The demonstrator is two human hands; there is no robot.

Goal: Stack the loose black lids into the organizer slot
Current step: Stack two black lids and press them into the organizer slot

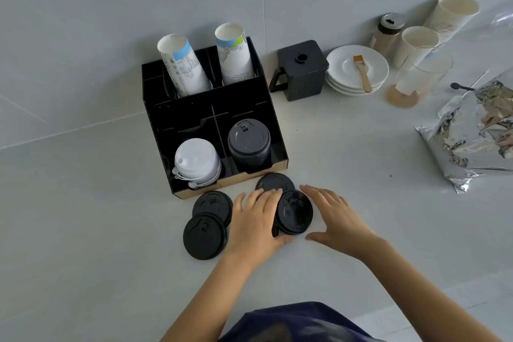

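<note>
**A:** Pale grey desk (361, 164), pale wall behind it. Where do things stand?

**B:** Partway, I'd say. The organizer (273, 144) sits just beyond both hands, and its front right slot already holds a black stack (249, 139). White lids (196, 159) fill the slot beside it.

**A:** And the loose ones?

**B:** Four that I can count, all on the desk in front of the organizer. One lid (294, 212) lies between the hands, tilted up on its edge. A far lid (273, 182) lies just past the left fingertips, close to the organizer's front. Two more are outside the left hand: a left lid (212, 206) and, nearer the person, a near lid (204, 236), the pair overlapping.

**A:** What are the hands doing?

**B:** The left hand (256, 219) is spread flat, palm down, its thumb side against the tilted lid. It may hide something beneath; I cannot tell. The right hand (331, 216) is open and curved on the other side of that lid, fingers and thumb apart, close but not clearly touching. Neither grips anything.

**A:** So what's left?

**B:** All four loose lids, by my reading. They likely need gathering into one pile, then setting on the black stack. That stack already rises above the slot's front wall, so more lids could make it lean.
</note>
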